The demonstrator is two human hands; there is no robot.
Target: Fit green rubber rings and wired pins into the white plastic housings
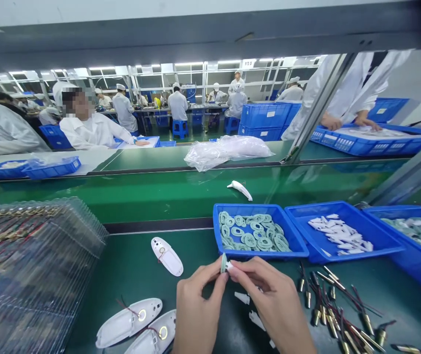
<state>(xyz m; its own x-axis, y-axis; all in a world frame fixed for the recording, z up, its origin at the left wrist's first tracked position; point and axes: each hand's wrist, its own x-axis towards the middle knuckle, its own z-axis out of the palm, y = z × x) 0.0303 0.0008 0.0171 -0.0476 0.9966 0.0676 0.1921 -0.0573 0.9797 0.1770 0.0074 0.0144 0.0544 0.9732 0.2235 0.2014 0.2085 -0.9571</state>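
My left hand [195,307] pinches a small pale green ring-shaped part [224,263] between thumb and forefinger. My right hand [273,300] meets it from the right, its fingertips closed on a small white plastic piece [229,266] pressed against the ring. Both hands hover just in front of a blue tray [225,250] filled with several more green rings [251,233]. A few loose white pieces [242,297] lie on the green mat under my right hand.
White oval shells [166,255] with wires lie at left and front [129,322]. Stacked clear blister trays [29,265] fill the left. Blue trays of white pieces [339,235] and more parts [417,233] sit right; brass-tipped wired parts [336,309] lie front right. A conveyor [159,191] and seated workers lie beyond.
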